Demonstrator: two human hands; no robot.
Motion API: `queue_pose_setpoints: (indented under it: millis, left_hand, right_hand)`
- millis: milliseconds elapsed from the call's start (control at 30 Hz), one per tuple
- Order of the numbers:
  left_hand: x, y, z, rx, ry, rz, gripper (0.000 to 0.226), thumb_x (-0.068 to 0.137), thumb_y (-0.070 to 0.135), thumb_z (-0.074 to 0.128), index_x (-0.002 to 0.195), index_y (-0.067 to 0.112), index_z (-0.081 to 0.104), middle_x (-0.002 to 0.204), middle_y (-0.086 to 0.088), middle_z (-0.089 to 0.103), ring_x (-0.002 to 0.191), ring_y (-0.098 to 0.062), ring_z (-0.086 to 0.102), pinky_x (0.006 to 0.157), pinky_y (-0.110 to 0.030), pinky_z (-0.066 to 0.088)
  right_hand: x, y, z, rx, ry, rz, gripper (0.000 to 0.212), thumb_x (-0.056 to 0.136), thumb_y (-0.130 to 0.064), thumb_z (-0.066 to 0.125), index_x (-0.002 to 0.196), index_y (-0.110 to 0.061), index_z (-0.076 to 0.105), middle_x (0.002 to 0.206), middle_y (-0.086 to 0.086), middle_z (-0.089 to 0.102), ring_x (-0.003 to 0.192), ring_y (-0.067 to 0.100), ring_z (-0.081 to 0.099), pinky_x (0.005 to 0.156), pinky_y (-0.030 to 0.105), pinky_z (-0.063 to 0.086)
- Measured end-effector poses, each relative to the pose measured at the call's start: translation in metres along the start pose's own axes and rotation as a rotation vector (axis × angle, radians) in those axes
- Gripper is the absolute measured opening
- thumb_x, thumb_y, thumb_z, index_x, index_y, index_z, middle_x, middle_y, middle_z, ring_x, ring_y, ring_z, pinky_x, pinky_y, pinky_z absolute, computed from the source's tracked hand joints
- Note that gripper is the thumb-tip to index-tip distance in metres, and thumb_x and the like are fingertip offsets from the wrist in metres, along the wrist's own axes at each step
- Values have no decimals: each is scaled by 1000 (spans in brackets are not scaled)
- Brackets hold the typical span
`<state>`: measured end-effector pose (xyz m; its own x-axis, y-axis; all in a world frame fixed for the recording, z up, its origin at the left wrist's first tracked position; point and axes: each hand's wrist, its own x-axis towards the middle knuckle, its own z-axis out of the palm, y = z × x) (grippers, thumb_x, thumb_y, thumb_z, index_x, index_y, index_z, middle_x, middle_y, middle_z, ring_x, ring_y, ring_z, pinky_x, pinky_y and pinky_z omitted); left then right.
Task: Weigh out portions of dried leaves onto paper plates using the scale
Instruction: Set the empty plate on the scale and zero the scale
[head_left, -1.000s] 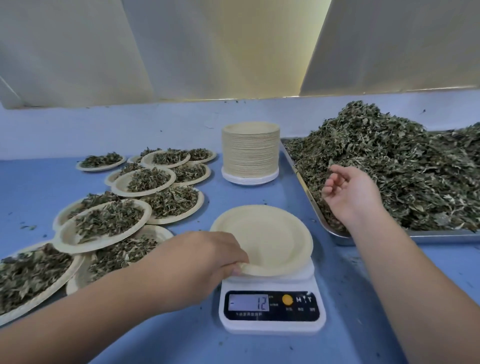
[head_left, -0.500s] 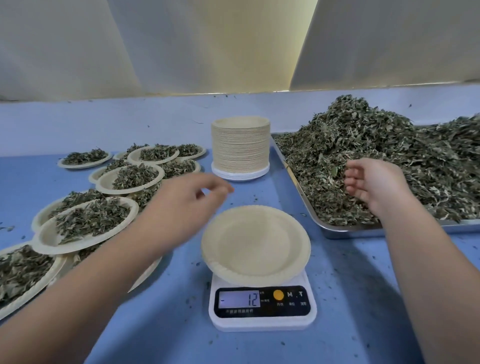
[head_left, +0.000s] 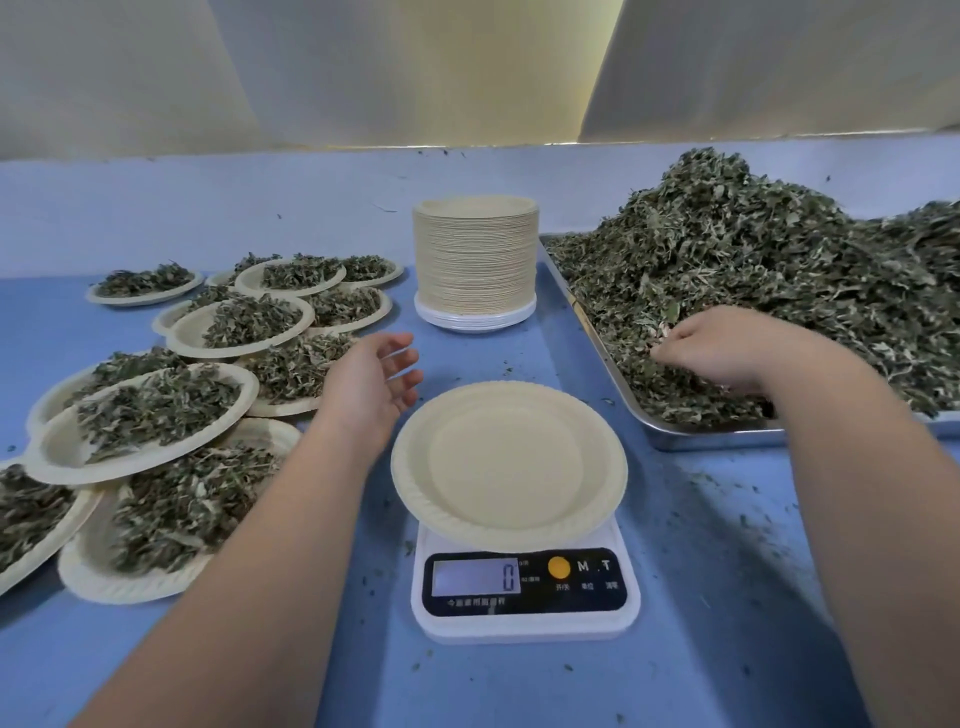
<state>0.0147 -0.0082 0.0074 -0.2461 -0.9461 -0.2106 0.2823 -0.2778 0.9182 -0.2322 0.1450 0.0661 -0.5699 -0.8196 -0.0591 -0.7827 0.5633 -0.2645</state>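
An empty paper plate (head_left: 509, 462) sits on the white digital scale (head_left: 524, 597), whose display reads 0. My left hand (head_left: 371, 387) hovers just left of the plate with relaxed, spread fingers and holds nothing. My right hand (head_left: 727, 351) is down in the near edge of the dried leaves (head_left: 753, 270) heaped on a metal tray (head_left: 701, 436). Its fingers curl into the leaves and close on a small bunch. The fingertips are partly buried.
A tall stack of unused paper plates (head_left: 475, 260) stands behind the scale. Several filled plates of leaves (head_left: 150, 410) overlap one another on the left of the blue table (head_left: 727, 597). Leaf crumbs lie scattered around the scale.
My left hand let go of the plate's rim and lifted away to the left. My right hand dropped into the leaf pile and curled its fingers. The scale reading went from 12 to 0.
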Motion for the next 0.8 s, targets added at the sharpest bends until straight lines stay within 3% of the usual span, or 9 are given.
queue_pose_setpoints:
  millis: [67,167,233,300,400,533,667,800]
  left_hand:
    - [1,-6,0,-69,-41,-10,25,99,27,43,90,13,62,79,-1,59,66,-17,54,62,-28,41]
    - [2,-12,1,-192,-76,-28,31,101,30,39,89,11,60,75,-3,56,64,-18,52,60,-27,41]
    - [3,-15,1,-229,-64,-36,32,101,30,39,88,10,61,72,-4,56,63,-19,52,59,-28,41]
    - [3,-16,1,-243,-52,-33,33,101,30,40,88,9,61,70,-4,56,61,-19,52,57,-28,41]
    - [2,-17,1,-270,-37,-29,32,100,31,40,88,9,61,68,-3,56,58,-18,51,56,-28,39]
    - [2,-18,1,-280,-19,-9,31,99,31,41,87,10,62,66,-1,56,57,-16,50,56,-28,38]
    - [3,-19,4,-287,19,21,30,99,30,42,86,12,62,59,1,57,53,-15,49,53,-26,37]
    - [2,-21,7,-260,57,53,26,96,26,44,86,12,63,55,3,57,51,-14,50,51,-25,38]
  right_hand:
    - [-5,-2,-1,-56,-91,14,55,98,-48,39,141,-14,46,149,7,40,135,27,38,105,34,33]
    - [-10,-2,8,-95,-145,-10,64,96,-58,31,142,-15,45,151,6,37,137,26,35,109,36,28]
    - [-13,-2,17,-102,-133,-31,62,96,-59,29,134,-18,53,143,6,48,128,26,45,102,35,35]
    - [-15,0,27,-118,-73,-74,54,97,-57,29,108,-18,64,113,7,64,99,23,57,80,32,42]
    - [-18,5,39,-123,77,-117,52,96,-56,32,86,-16,63,80,4,64,72,17,55,61,30,42]
    - [-20,7,44,-152,88,-107,56,96,-59,26,94,-16,63,91,5,65,79,21,56,67,32,43]
    - [-19,7,47,-112,135,-145,54,94,-59,29,83,-17,60,79,2,64,71,16,56,62,31,45]
    - [-20,6,47,-55,192,-187,46,92,-60,38,94,-21,64,80,0,66,72,16,59,68,35,53]
